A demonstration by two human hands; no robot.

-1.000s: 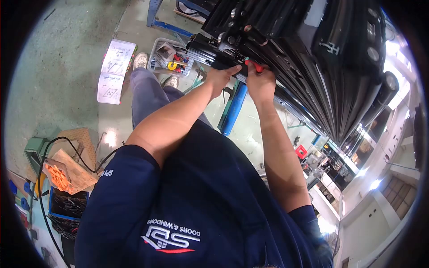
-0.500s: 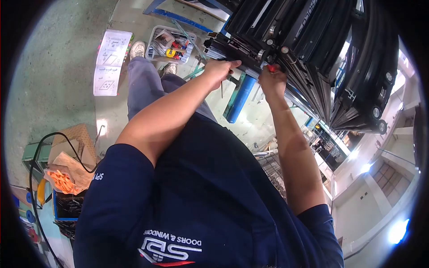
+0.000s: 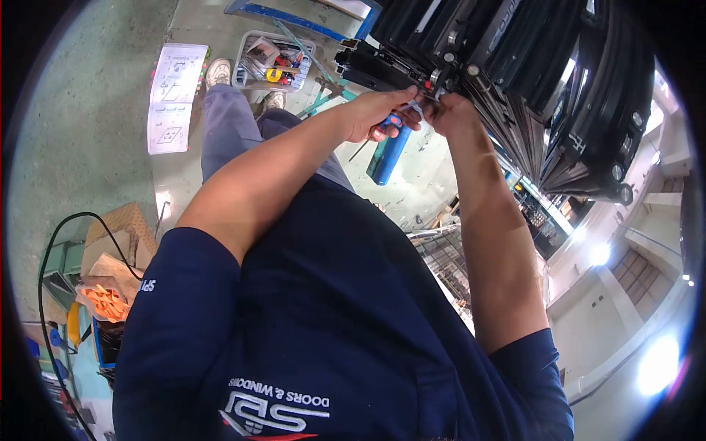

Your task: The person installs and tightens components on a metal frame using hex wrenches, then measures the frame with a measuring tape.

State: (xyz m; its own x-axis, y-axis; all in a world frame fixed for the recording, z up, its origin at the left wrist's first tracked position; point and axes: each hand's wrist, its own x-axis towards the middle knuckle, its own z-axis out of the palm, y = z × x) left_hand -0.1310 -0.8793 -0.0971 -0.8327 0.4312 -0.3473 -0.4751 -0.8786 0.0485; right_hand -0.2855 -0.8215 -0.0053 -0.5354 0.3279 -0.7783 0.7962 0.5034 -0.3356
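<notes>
My left hand (image 3: 379, 116) is closed around a screwdriver (image 3: 390, 122) with a blue and red handle; its thin shaft points down and to the left. Fingers of my right hand (image 3: 452, 115) are bent together close beside it, and whatever they pinch is hidden. A whitish, see-through piece (image 3: 415, 110) shows between the two hands; its kind is unclear. Both hands are at the near end of a black frame profile (image 3: 382, 70), where a small red part (image 3: 429, 86) shows beside a round metal fitting (image 3: 435, 75).
Black frames (image 3: 529, 81) stand stacked on the right. A blue roller-like cylinder (image 3: 393, 158) lies below my hands. On the floor are a tool basket (image 3: 309, 77) and an instruction sheet (image 3: 170, 95). A black cable (image 3: 48, 257) curves past a bag of orange pieces (image 3: 107, 300) at left.
My hands have come closer together at the frame's end. The screwdriver handle now shows in my left hand. The red piece formerly at my right fingers is no longer seen there.
</notes>
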